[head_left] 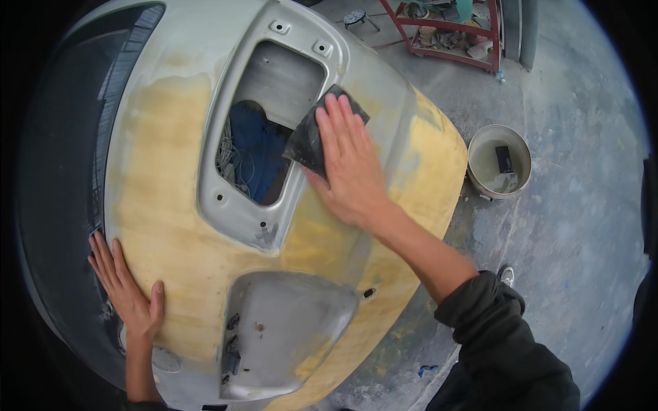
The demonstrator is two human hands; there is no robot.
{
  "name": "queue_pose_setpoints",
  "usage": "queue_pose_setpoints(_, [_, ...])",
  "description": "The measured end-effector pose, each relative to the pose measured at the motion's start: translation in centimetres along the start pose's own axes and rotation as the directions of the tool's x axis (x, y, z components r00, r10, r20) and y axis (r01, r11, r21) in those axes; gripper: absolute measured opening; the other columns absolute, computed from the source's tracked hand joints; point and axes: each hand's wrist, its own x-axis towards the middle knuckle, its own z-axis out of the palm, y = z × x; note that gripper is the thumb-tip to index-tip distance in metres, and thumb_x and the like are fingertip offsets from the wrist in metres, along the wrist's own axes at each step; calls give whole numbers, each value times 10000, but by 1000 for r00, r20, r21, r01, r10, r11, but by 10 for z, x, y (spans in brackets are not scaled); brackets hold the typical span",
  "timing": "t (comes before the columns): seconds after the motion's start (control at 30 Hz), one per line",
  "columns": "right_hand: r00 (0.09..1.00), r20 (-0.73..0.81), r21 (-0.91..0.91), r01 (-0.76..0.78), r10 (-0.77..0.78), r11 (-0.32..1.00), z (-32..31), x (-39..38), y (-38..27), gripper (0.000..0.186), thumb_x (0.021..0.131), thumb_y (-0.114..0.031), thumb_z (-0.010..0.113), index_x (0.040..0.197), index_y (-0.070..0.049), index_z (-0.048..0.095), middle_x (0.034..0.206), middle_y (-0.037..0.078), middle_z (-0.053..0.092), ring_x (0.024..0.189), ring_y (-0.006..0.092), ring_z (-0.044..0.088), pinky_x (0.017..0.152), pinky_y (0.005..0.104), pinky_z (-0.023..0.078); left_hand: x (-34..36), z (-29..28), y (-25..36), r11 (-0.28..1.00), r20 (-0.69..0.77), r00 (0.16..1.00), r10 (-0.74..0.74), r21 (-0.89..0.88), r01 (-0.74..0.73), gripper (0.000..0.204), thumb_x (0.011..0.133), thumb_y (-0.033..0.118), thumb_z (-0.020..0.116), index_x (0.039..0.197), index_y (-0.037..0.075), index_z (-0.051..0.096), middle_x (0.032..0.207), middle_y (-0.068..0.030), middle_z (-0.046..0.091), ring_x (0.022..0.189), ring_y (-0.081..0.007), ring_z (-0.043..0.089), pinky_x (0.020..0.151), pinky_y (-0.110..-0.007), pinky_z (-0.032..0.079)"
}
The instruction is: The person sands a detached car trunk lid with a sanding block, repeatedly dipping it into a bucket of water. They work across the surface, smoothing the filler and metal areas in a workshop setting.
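My right hand (351, 164) presses a dark sheet of sandpaper (306, 142) against the car's rear panel, beside the light opening. Its fingers lie stretched over the sheet and the thumb sits at the sheet's lower edge, partly hidden. My left hand (130, 294) rests flat and open on the panel, fingertips at the edge of the dark rear window (62, 178). The car body panel (164, 157) shows patches of yellowish filler and grey primer. Through the rectangular opening (301, 233), blue material (253, 147) and loose wires are visible. Lower down is a grey recess (295, 322).
A round bucket of cloudy water (478, 168), with a dark block (504, 159) in it, stands on the floor right of the car. Farther back are a red shelf cart (449, 29) with clutter and a small stool (356, 17). My shoe (506, 275) shows below the bucket.
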Motion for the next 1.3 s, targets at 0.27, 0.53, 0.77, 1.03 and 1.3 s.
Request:
queue_pose_setpoints(0.27, [928,155,100,327,-339,940,3,-57,-9,748,915,-201,647,1590,38,431,1699,201,387,1611,359,315,1308,501,243,-1,2,1,1000,8,1000,-17,18,17,860,1050,561,456,1672,-4,275,1744,-294,205,1628,-479,168,1301,-640,105])
queue_pose_setpoints(0.53, [992,-94,-39,-92,88,995,15,44,18,833,1023,-340,641,1622,96,262,1736,324,171,1636,466,137,1318,566,137,-6,-3,-3,996,54,997,-52,71,48,852,1057,567,425,1675,2,271,1739,-294,215,1621,-487,185,1297,-657,124])
queue_pose_setpoints(0.77, [959,215,-94,206,-183,974,30,-81,-20,1012,945,-419,724,1652,87,208,1751,321,119,1648,464,71,1326,572,97,-15,3,-5,996,85,994,-72,52,68,849,1057,561,441,1671,-1,280,1734,-296,230,1614,-492,209,1298,-650,145])
queue_pose_setpoints(1.03, [988,-19,-14,-151,150,988,-3,89,98,900,1090,-473,504,1657,114,124,1751,325,92,1650,438,68,1338,519,76,-6,-1,-1,995,104,991,-85,66,79,844,1054,558,452,1665,-5,301,1734,-291,236,1617,-481,216,1305,-621,164])
queue_pose_setpoints(1.3, [995,62,-9,76,-75,997,41,-103,-38,886,925,-271,660,1598,156,271,1711,373,199,1617,509,184,1313,590,157,-9,2,-2,997,92,993,-80,26,78,851,1056,567,436,1663,-13,296,1731,-295,239,1615,-486,214,1304,-624,164])
